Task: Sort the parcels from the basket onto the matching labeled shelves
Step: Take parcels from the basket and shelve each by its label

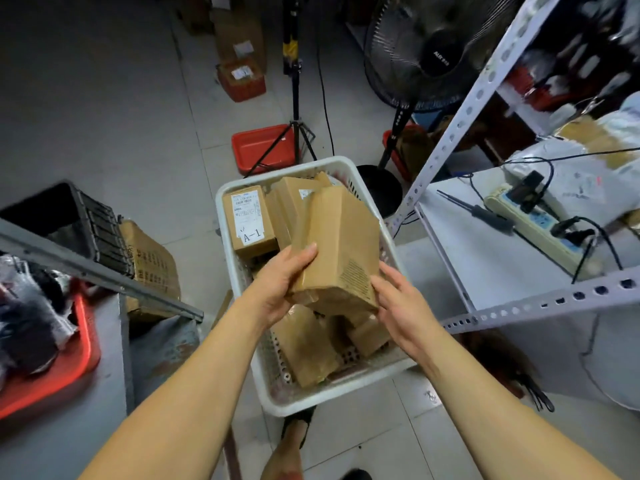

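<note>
Two hands hold one brown cardboard parcel (341, 251) above the white plastic basket (242, 278) at the centre of the frame. The left hand (282, 282) wraps the parcel's near left corner, its fingers (304, 252) curled over the upper face. The right hand (398, 296) meets the near right corner, its fingers only loosely bent against the side; whether they truly clasp it I cannot tell. The held parcel tilts, its far end raised. Inside the basket lie several more brown parcels, among them one at the upper left with a white label reading A-1 (251, 220). A white metal shelf (485, 237) stands at the right, carrying a power strip (540, 226). A red tray (265, 147) lies on the floor beyond the basket.
</note>
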